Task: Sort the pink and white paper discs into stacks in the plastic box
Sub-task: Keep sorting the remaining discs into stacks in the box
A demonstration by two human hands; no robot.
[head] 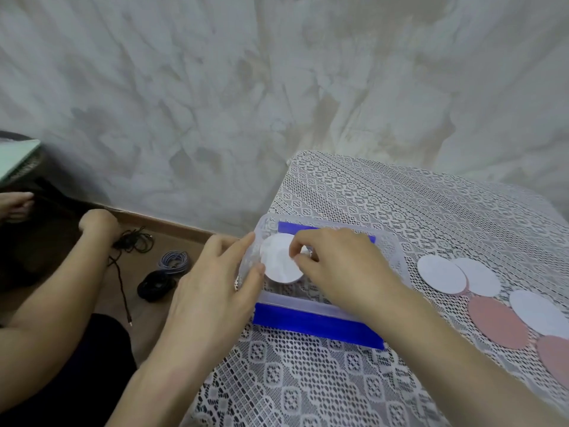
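Lace-covered tabletop (415,211): your left grip (212,291) clasps the plastic box (295,303) wall, your right grip (345,272) pinches a white disc (278,263) inside the box, stacking whites. Next, likely release, then reach right for the loose discs (443,274).

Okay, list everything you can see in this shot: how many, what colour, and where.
lace tablecloth: one, white, spread over the right half of the view
plastic box: one, clear, on the tablecloth's left side, atop a blue panel
white disc in box: one, white, at the box's left end
loose white discs: three, white, right of the box
loose pink discs: at least two, pink, right of the box, partly under white ones
cables: several coils, black and grey-blue, on the floor
another person's arm: one, far left
left hand: holds the box's left wall
right hand: pinches the disc's right edge
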